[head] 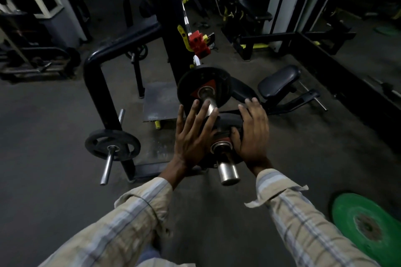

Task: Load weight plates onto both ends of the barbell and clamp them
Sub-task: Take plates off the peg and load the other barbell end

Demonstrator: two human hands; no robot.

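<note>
**Plate half-seated on the near sleeve, both hands pressing**

Head view: a black weight plate rides the barbell sleeve near its steel tip, with another plate further in. The left hand lies flat against it, fingers straight. The right hand wraps its rim, thumb curled in front. The risk, as I judge it: uneven pushing cocks the plate so it binds on the smooth polished sleeve, or pinches fingers against the inner plate. The plates look matte, rubbery and round; a green plate lies on the gritty floor. No clamp is visible.
</note>
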